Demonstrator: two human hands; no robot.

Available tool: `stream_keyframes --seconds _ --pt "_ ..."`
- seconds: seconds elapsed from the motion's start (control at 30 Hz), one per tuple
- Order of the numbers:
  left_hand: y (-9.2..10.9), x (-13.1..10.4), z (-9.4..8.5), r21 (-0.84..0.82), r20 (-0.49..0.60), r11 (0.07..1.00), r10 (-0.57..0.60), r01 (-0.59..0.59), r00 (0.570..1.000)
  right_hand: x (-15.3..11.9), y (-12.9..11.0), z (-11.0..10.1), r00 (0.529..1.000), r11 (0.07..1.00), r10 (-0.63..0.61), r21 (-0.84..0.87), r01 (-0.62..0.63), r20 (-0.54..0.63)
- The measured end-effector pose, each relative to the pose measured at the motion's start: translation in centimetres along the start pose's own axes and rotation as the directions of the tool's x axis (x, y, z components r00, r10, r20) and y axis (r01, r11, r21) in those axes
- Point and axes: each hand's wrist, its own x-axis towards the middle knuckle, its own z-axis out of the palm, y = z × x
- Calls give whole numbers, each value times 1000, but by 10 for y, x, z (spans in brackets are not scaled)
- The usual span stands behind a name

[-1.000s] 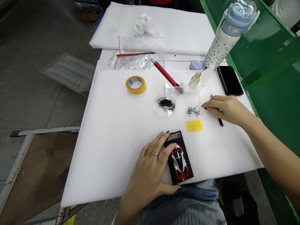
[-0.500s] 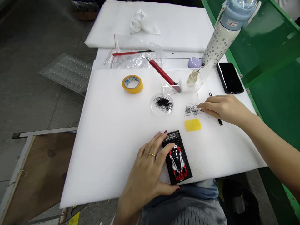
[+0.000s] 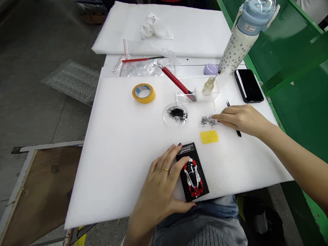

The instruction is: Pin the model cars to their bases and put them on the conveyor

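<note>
Left hand [image 3: 164, 184] lies spread, steadying the black base [image 3: 192, 172] of a red model car [image 3: 192, 177] near the foam pad's [image 3: 115, 153] front edge. Right hand [image 3: 243, 118], fingers together, touches loose black pins [image 3: 207, 120] beside the tweezers [image 3: 233, 118].

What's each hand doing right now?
Left hand: open, steadying the black base of the toy car.
Right hand: fingertips at loose pins; grip unclear.

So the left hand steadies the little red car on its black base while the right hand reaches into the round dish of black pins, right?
Not quite. The head view shows the right hand at the loose pile of pins on the white foam, beside the round dish. The left hand does steady the red car.
</note>
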Motion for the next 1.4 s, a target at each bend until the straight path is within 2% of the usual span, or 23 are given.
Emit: stream_keyframes --seconds 0.23,0.37,0.7,0.93,1.2,1.4 --pt "0 0 0 3 -7 1000 0 0 1000 4 0 -11 991 981 128 152 -119 -49" --pt "0 -1 -1 -2 2 1000 0 0 1000 19 3 -19 985 977 166 140 -158 -46" --pt "0 0 -1 -24 -20 1000 -6 5 1000 41 -21 -14 997 991 38 128 -29 -70" --pt "1 2 -1 -18 -20 1000 0 0 1000 55 -29 -8 993 986 -115 122 113 11" --pt "1 1 -1 -37 -20 999 -5 4 1000 56 -35 -13 986 987 -162 -5 162 31" --pt "0 1 -1 -25 -17 1000 -6 6 1000 60 -38 -17 990 989 -131 80 127 56"
